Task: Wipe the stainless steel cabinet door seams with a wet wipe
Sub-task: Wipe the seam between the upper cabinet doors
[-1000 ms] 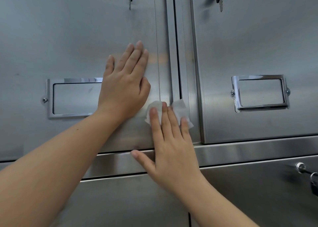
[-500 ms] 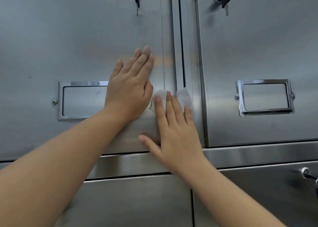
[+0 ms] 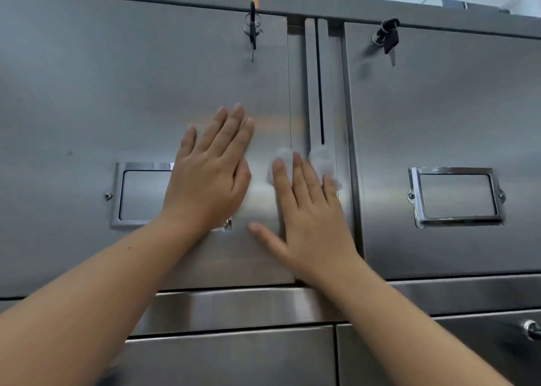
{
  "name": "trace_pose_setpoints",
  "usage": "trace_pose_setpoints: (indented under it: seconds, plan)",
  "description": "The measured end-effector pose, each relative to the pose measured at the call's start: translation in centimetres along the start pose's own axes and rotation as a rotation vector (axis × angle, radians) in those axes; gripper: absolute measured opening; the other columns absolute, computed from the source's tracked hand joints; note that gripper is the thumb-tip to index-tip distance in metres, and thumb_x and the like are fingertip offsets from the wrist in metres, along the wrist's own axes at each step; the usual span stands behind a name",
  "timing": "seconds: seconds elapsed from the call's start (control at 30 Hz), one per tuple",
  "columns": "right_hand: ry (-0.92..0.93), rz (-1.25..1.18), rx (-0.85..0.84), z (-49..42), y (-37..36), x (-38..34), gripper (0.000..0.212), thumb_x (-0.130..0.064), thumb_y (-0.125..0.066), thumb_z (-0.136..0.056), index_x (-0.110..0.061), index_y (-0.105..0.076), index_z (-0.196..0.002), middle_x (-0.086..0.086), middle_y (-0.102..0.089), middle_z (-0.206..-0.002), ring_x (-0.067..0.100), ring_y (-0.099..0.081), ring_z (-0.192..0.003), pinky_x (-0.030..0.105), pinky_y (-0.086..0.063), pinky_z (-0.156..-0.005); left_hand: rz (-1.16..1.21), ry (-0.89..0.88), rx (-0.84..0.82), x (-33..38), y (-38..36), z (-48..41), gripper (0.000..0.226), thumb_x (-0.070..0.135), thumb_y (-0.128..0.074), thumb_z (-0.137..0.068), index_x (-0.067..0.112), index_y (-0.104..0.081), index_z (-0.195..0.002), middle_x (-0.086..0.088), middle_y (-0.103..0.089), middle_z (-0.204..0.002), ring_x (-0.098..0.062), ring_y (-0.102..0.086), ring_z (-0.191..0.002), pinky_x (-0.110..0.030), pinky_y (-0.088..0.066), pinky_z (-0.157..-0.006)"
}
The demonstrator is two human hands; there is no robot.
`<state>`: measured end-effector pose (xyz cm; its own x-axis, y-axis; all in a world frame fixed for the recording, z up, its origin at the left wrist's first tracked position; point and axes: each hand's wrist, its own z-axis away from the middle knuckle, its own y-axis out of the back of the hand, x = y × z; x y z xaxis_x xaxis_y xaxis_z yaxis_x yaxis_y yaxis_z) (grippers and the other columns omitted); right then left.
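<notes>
A white wet wipe (image 3: pixel 322 158) lies flat over the vertical seam (image 3: pixel 320 92) between two stainless steel cabinet doors. My right hand (image 3: pixel 307 212) presses the wipe against the metal with straight fingers, its thumb spread out to the left. My left hand (image 3: pixel 213 169) rests flat on the left door (image 3: pixel 117 92), fingers straight and pointing up, just left of the wipe. It covers the right end of that door's chrome label frame (image 3: pixel 140 192). Most of the wipe is hidden under my right fingers.
The right door (image 3: pixel 453 107) carries its own chrome label frame (image 3: pixel 456 196). Keys hang from locks near the top of the left door (image 3: pixel 252 31) and the right door (image 3: pixel 388 40). A horizontal steel rail (image 3: pixel 234 306) separates these doors from lower doors, where another lock (image 3: pixel 531 328) shows.
My right hand has slid the wipe upward along the vertical seam. The view has tilted up, showing the cabinet's top edge. My left hand stays flat on the left door.
</notes>
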<state>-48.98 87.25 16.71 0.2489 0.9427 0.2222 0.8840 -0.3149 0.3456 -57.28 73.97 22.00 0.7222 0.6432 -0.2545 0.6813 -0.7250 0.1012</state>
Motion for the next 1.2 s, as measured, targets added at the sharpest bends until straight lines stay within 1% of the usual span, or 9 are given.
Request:
trace_pose_setpoints:
  seconds: [0.07,0.2,0.37,0.53,0.67,0.83,0.93,1.03,1.2]
  plan:
    - [-0.024,0.019,0.047,-2.6,0.4,0.5,0.085,-0.069,-0.011,-0.083,-0.018,0.019,-0.144,0.012,0.013,-0.156,0.021,0.014,-0.143,0.038,0.015,-0.112,0.003,-0.004,0.007,-0.1,-0.1,0.0,0.061,0.031,-0.021,-0.086,0.014,-0.033,-0.143,-0.003,-0.024,-0.152,-0.02,-0.02,-0.14,-0.048,-0.019,-0.108]
    - [-0.013,-0.024,0.066,-2.4,0.2,0.3,0.085,-0.071,-0.013,-0.085,-0.019,0.014,-0.146,0.011,0.012,-0.156,0.02,0.015,-0.143,0.037,0.016,-0.112,0.035,0.019,0.036,-0.1,0.1,0.0,0.06,0.03,-0.021,-0.085,0.013,-0.037,-0.141,-0.003,-0.028,-0.15,-0.021,-0.024,-0.139,-0.05,-0.019,-0.107]
    - [0.054,0.01,-0.005,0.3,-0.3,0.6,0.083,-0.07,-0.011,-0.083,-0.021,0.014,-0.145,0.014,0.007,-0.156,0.025,0.01,-0.144,0.041,0.009,-0.114,0.049,0.04,0.042,0.0,0.2,0.1,0.062,0.031,-0.02,-0.085,0.014,-0.036,-0.141,-0.002,-0.027,-0.15,-0.02,-0.023,-0.14,-0.049,-0.017,-0.108]
    - [0.045,0.052,0.058,-4.2,0.9,1.8,0.084,-0.071,-0.015,-0.084,-0.025,0.017,-0.145,0.011,0.011,-0.156,0.02,0.014,-0.143,0.041,0.011,-0.113,0.051,0.022,0.051,-0.2,0.1,0.1,0.06,0.03,-0.021,-0.085,0.012,-0.037,-0.14,-0.003,-0.029,-0.149,-0.021,-0.024,-0.139,-0.05,-0.019,-0.108]
    - [0.008,0.053,0.091,-7.7,1.8,2.2,0.081,-0.067,-0.019,-0.087,-0.023,0.012,-0.148,0.01,0.006,-0.157,0.019,0.008,-0.144,0.04,0.009,-0.112,0.066,0.019,0.062,-0.3,0.0,0.1,0.059,0.03,-0.023,-0.086,0.013,-0.039,-0.14,-0.002,-0.03,-0.149,-0.021,-0.025,-0.138,-0.051,-0.02,-0.107]
    - [0.027,0.013,0.101,-4.5,0.7,1.2,0.076,-0.064,-0.01,-0.087,-0.023,0.013,-0.147,0.011,0.009,-0.157,0.019,0.014,-0.143,0.038,0.013,-0.113,0.069,0.016,0.064,-0.2,0.1,0.1,0.059,0.03,-0.023,-0.086,0.013,-0.039,-0.14,-0.001,-0.029,-0.148,-0.02,-0.024,-0.138,-0.051,-0.021,-0.107]
    - [0.038,0.034,0.09,-4.2,0.5,1.5,0.077,-0.067,-0.003,-0.084,-0.024,0.013,-0.146,0.01,0.007,-0.157,0.02,0.013,-0.144,0.038,0.012,-0.114,0.071,0.013,0.086,-0.3,0.0,0.1,0.058,0.029,-0.024,-0.085,0.013,-0.04,-0.139,-0.001,-0.029,-0.148,-0.02,-0.023,-0.137,-0.051,-0.022,-0.106]
    - [0.04,0.054,0.107,-6.6,1.1,2.2,0.079,-0.067,-0.01,-0.085,-0.024,0.012,-0.147,0.009,0.007,-0.157,0.018,0.011,-0.144,0.036,0.014,-0.112,0.068,0.018,0.104,-0.2,-0.1,0.1,0.058,0.028,-0.027,-0.084,0.012,-0.044,-0.137,-0.003,-0.033,-0.147,-0.022,-0.026,-0.136,-0.052,-0.025,-0.105]
    - [-0.006,0.033,0.141,-11.3,2.5,2.8,0.077,-0.062,-0.024,-0.09,-0.022,0.006,-0.149,0.011,0.002,-0.157,0.02,0.003,-0.144,0.039,0.008,-0.113,0.053,0.013,0.1,-0.1,0.1,0.0,0.06,0.03,-0.029,-0.082,0.009,-0.047,-0.135,-0.005,-0.037,-0.145,-0.024,-0.031,-0.134,-0.053,-0.028,-0.103]
